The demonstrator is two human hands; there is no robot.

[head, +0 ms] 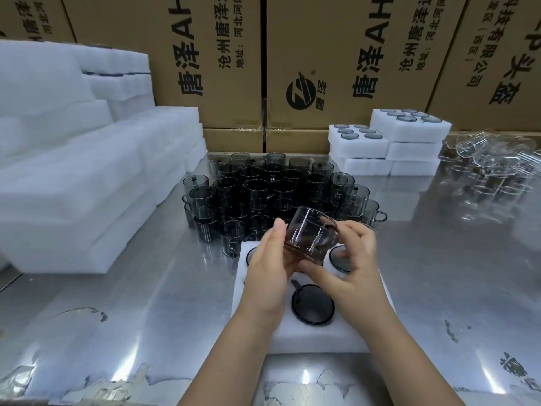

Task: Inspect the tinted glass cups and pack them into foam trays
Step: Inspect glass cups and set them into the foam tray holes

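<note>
Both hands hold one tinted glass cup (pixel 308 234) tilted in the air above a white foam tray (pixel 319 338) on the steel table. My left hand (pixel 268 268) grips its left side, thumb up along the wall. My right hand (pixel 348 259) holds the right side near the handle. The tray has dark cups set in its holes: one in front (pixel 312 304), one at the back right (pixel 339 259), one partly hidden at the back left (pixel 251 254). A dense group of loose tinted cups (pixel 272 191) stands just behind the tray.
Stacks of empty foam trays (pixel 87 177) fill the left side. Packed foam trays (pixel 389 142) are piled at the back right. Clear glass cups (pixel 491 171) lie at the far right. Cardboard boxes (pixel 336 68) wall the back of the table.
</note>
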